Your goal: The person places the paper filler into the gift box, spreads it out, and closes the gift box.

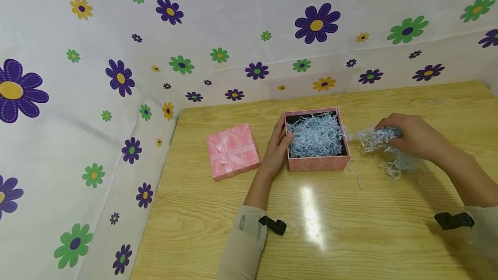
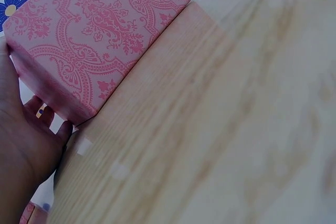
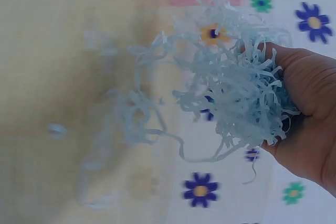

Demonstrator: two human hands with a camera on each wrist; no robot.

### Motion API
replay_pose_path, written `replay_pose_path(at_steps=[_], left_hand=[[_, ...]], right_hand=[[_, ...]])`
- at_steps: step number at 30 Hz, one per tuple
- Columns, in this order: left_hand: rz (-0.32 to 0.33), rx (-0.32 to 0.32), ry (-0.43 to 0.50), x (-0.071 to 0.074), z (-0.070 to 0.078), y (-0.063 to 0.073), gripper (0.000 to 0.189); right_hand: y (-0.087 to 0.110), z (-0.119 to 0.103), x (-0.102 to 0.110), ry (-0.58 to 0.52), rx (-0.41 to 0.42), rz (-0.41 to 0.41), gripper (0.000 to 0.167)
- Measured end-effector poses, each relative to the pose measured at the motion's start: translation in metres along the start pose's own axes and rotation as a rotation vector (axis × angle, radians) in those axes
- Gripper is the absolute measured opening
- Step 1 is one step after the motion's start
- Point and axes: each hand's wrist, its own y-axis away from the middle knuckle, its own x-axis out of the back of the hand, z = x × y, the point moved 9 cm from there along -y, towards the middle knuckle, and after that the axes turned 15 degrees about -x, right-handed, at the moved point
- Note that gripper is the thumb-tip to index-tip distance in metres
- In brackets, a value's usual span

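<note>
An open pink gift box [image 1: 319, 164] with a dark inside stands on the table, filled with pale blue shredded paper [image 1: 316, 136]. My left hand [image 1: 275, 148] grips the box's left side, thumb at the rim and fingers along the outer wall. In the left wrist view the box's patterned pink wall [image 2: 100, 35] shows close up beside the hand [image 2: 26, 145]. To the right of the box, my right hand [image 1: 408, 135] holds a loose clump of shredded paper [image 3: 236, 87], strands trailing from it towards the box. More strands lie beneath that hand.
Left of the box lies its square pink lid [image 1: 233, 152] with a ribbon bow. Stray paper bits [image 1: 428, 102] are scattered on the wooden table [image 1: 350, 228]. A flower-printed white cloth [image 1: 241, 25] rises behind and to the left of the table.
</note>
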Motion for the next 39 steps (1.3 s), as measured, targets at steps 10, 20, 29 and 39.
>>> replay_pose_path(at_steps=[10, 20, 29, 39], left_hand=[[-0.003, 0.003, -0.006, 0.0, -0.001, 0.0, 0.066], [0.008, -0.008, -0.001, 0.002, -0.001, 0.001, 0.066], [0.007, -0.041, 0.046, -0.002, 0.002, -0.003, 0.066], [-0.008, 0.016, 0.063, -0.002, 0.0, 0.0, 0.067]], right_hand=[[0.007, -0.052, 0.087, 0.017, -0.005, 0.207, 0.044], [-0.009, -0.163, 0.123, -0.172, 0.18, 0.306, 0.047], [-0.045, -0.182, 0.062, -0.17, 0.191, 0.181, 0.045], [-0.063, -0.165, -0.049, -0.052, 0.202, -0.095, 0.051]])
